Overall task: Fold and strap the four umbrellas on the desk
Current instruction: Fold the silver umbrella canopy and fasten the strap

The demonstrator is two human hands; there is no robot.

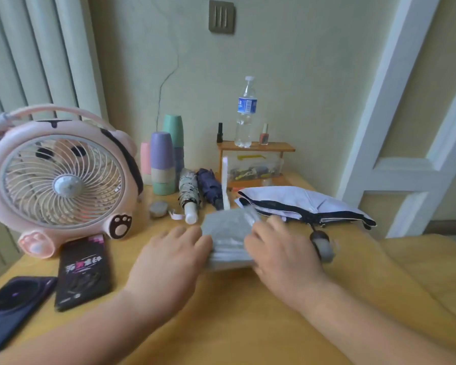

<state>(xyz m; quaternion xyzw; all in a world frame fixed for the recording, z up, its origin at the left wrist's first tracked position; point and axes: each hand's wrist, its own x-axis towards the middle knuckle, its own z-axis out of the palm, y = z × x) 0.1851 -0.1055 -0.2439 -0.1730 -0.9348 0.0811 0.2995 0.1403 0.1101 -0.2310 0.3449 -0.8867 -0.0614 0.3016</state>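
A: Where is the grey umbrella?

B: It lies in the middle of the worktop, between the two hands. It looks flat and bunched up, and it is blurry.

A: What is the left hand doing?

B: Its fingers are mostly straight and press on the left side of the grey umbrella.

A: And the right hand?

B: It lies over the right side. It is too blurry there, so I cannot tell if the fingers grip the cloth or just rest on it.

A: Are there more umbrellas?

B: Yes. A white and black umbrella lies loose and spread out just behind the right hand. Its round handle sits beside that hand. A patterned umbrella and a dark blue umbrella lie rolled up side by side, behind the grey one.

A: What else is around?

B: A pink fan stands on the left. Stacked cups stand by the wall. A water bottle stands on a little shelf, with a clear box under it. A black box and a dark phone lie in front of the fan.
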